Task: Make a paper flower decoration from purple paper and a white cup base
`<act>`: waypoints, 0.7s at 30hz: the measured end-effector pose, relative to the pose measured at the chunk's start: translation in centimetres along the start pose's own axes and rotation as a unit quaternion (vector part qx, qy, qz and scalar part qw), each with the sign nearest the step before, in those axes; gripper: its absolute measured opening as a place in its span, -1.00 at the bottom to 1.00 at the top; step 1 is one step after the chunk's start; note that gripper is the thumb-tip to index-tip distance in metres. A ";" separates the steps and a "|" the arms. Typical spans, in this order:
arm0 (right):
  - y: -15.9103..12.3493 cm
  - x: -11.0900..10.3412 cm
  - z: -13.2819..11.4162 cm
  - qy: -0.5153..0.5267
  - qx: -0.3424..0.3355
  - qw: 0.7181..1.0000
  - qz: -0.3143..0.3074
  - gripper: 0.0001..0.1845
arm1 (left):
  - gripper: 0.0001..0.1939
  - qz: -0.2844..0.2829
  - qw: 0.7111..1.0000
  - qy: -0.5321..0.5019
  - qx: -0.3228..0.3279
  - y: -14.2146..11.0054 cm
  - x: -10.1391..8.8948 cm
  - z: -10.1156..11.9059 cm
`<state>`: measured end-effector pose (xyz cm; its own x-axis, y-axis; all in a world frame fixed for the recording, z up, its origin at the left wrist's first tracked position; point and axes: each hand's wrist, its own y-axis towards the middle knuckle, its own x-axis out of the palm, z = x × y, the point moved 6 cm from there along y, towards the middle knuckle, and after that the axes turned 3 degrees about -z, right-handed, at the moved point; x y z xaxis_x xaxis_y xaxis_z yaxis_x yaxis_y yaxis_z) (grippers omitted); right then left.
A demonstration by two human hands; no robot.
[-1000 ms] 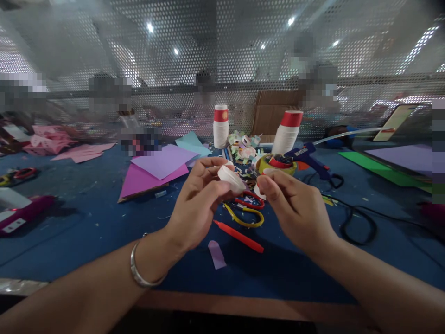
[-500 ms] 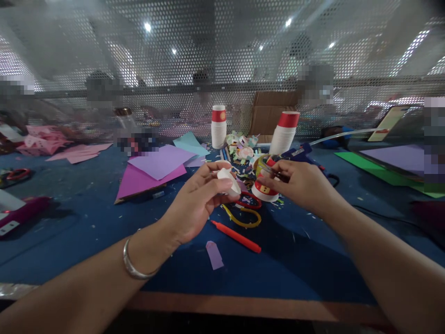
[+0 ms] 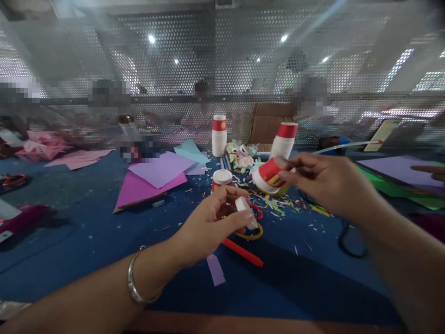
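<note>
My left hand [image 3: 208,225] is pinched around a small white paper piece [image 3: 247,213], which looks like the cut-off end of a paper cup. My right hand [image 3: 323,178] grips a red and white paper cup [image 3: 269,175] by its narrow end, tilted and raised off the table. Just behind my left fingers stands another red cup [image 3: 222,177] with a white top. Beneath the left hand, scissors handles show as a yellow loop [image 3: 253,233] beside a red one. A red marker [image 3: 243,253] and a purple paper tag [image 3: 216,269] lie nearer to me.
Two cup stacks [image 3: 219,139] [image 3: 283,141] stand at the back by a mesh screen. Paper scraps [image 3: 243,155] litter the middle. Coloured sheets [image 3: 162,169] lie left, others [image 3: 399,167] right, where another person's hand [image 3: 431,171] appears. A black cable [image 3: 347,243] curls at right.
My right hand has lifted the red cup and tilted it. My left hand has come nearer to me with the white piece, uncovering the red cup behind it. Another person's hand has appeared at right.
</note>
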<state>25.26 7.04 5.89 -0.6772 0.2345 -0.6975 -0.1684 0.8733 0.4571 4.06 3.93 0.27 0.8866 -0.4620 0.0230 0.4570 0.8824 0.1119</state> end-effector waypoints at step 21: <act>16.2 -5.7 6.2 -0.265 0.091 0.949 0.145 -0.36 | -0.49 -0.063 0.997 0.029 -0.044 -1.1 1.1 -1.2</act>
<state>30.85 22.44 13.89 -0.2133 0.6160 -0.7583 0.1291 0.7871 0.6031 4.63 2.57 -1.04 0.8233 -0.5658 -0.0443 0.5671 0.8233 0.0235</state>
